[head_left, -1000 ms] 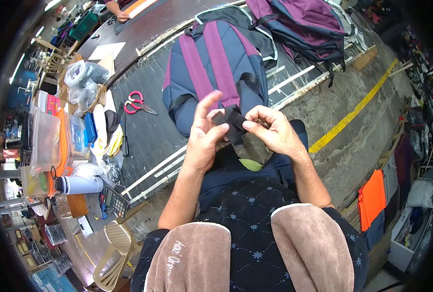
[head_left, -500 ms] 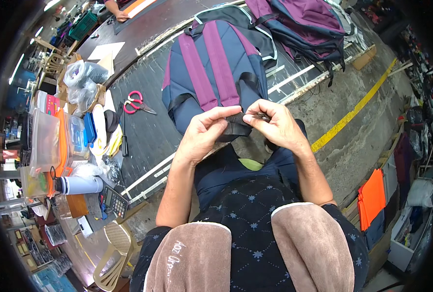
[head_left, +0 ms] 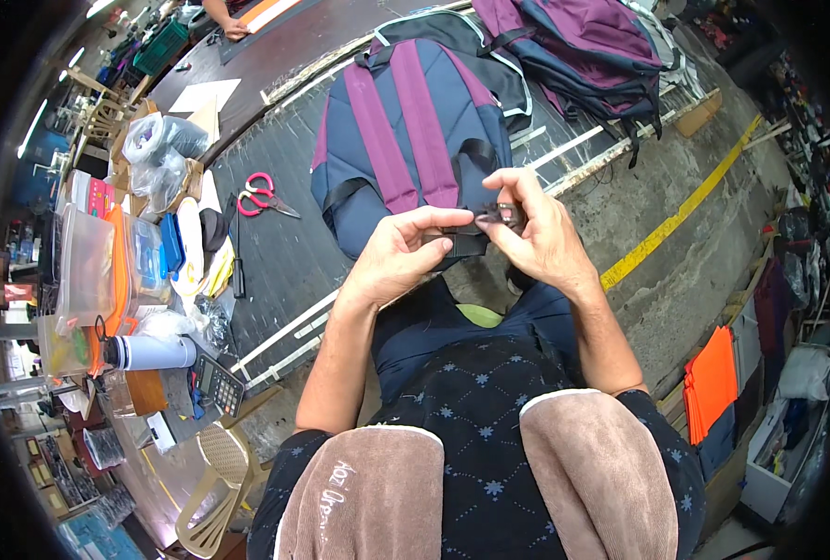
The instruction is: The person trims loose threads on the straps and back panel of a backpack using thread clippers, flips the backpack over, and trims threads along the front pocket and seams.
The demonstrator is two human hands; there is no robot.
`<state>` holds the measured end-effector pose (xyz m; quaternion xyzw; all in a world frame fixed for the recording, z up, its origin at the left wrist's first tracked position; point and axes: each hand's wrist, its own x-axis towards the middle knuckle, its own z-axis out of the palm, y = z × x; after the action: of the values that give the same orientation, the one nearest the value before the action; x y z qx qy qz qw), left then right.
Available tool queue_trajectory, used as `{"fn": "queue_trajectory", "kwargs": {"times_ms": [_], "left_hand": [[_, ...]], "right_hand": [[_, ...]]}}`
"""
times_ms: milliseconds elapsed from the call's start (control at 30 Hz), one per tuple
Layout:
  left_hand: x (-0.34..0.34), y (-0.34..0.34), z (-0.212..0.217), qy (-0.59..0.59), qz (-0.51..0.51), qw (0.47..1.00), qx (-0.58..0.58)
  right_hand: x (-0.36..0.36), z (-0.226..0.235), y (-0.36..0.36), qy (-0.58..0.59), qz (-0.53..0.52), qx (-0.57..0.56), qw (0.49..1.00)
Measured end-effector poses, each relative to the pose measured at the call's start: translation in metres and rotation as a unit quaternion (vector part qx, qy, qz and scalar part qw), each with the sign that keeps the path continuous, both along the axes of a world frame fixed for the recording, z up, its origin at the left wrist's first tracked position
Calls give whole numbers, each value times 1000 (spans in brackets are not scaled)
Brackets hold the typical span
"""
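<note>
A navy and purple backpack (head_left: 370,140) lies at the table's near edge with its shoulder straps facing up. At its lower end, my left hand (head_left: 391,257) pinches a black webbing strap (head_left: 468,245) between thumb and fingers. My right hand (head_left: 547,241) is closed on a small dark piece (head_left: 507,214) with a pale gap in it, like a strap buckle; its exact kind is too small to tell. The two hands' fingertips nearly meet at the strap. Red-handled scissors (head_left: 264,196) lie on the table left of the backpack.
Further backpacks (head_left: 583,56) lie at the far right of the dark table (head_left: 279,252). Plastic boxes (head_left: 86,266), a white bottle (head_left: 153,354) and a calculator (head_left: 219,385) crowd the left side. A co-worker's hand (head_left: 235,30) rests at the far table. A yellow line (head_left: 676,215) crosses the floor.
My right hand has risen slightly and its fingers have turned upward, showing more of the dark piece. The left hand has shifted slightly, still pinching the strap. The backpack stays put.
</note>
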<state>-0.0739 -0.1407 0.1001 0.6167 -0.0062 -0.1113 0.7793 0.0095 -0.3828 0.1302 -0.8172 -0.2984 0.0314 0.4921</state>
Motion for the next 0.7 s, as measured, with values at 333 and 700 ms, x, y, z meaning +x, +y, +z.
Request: {"fn": "queue_trajectory", "kwargs": {"times_ms": [333,700], "left_hand": [[3,6,0,13,-15,999,-45],[6,-3,2,6,-17,1000,5]], "right_hand": [[-9,-5,-8,-255,45,-57,964],[-10,-8,-4,-353,61,-119,926]]}}
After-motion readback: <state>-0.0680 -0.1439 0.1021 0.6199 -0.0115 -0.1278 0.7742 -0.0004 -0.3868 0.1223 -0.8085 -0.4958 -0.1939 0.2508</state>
